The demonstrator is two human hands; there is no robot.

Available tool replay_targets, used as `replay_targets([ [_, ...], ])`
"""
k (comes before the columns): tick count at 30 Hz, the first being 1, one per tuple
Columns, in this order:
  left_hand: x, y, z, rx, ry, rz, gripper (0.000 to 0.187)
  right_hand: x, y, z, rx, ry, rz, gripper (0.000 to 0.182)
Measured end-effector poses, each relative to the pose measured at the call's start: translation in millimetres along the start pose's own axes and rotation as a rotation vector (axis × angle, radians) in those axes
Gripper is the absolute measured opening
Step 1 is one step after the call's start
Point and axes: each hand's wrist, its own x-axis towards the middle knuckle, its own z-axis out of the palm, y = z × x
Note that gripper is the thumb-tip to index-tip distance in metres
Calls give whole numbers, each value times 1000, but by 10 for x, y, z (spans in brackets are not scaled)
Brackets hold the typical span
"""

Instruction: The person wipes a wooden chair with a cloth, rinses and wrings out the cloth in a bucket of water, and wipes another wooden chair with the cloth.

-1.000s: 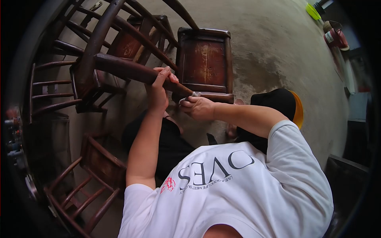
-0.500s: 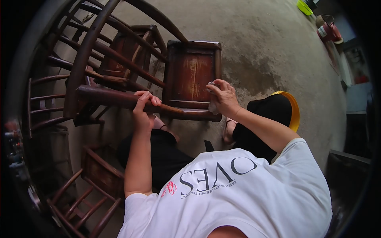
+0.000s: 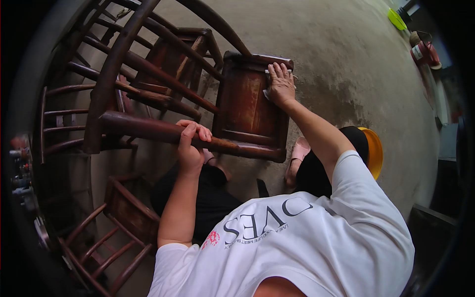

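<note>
A dark red-brown wooden chair (image 3: 245,106) stands before me, its seat worn pale in the middle and its slatted back rising at the left. My left hand (image 3: 193,146) is wrapped round the thick round bar along the chair's near side. At the seat's far right corner, my right hand (image 3: 281,84) lies over a whitish cloth (image 3: 295,79), pressing it on the edge with the fingers fairly straight. Most of the cloth is hidden under the palm.
Behind the chair back stands another wooden chair (image 3: 170,62). A smaller one (image 3: 131,200) is at lower left. Beside my right leg is a yellow round-edged object (image 3: 374,153), partly hidden. A green basin (image 3: 396,19) and a red container (image 3: 424,53) stand at far right.
My right hand has slid the cloth from the near right corner of the seat to the far right corner, its fingers straightening. The left hand keeps its hold. The view has shifted slightly.
</note>
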Motion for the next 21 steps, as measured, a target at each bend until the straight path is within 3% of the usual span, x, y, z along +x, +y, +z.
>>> replay_targets([
  [5,-16,-24,75,37,101,59,12,-396,-127,191,94,66,-250,66],
  [7,-20,-28,81,26,132,54,11,-727,-330,88,303,-37,-340,57],
  [11,-21,-19,56,-2,126,44,11,-1073,-620,105,351,-199,-638,59],
  [12,-21,-10,64,5,120,34,10,-987,-619,68,298,-248,-627,58],
  [15,-30,-13,60,12,117,22,10,-541,-619,167,228,-99,-662,68],
  [19,-38,-17,96,74,145,22,11,252,-704,230,124,44,-446,73],
  [21,-25,-26,60,83,147,35,11,444,-686,274,30,140,-485,72],
])
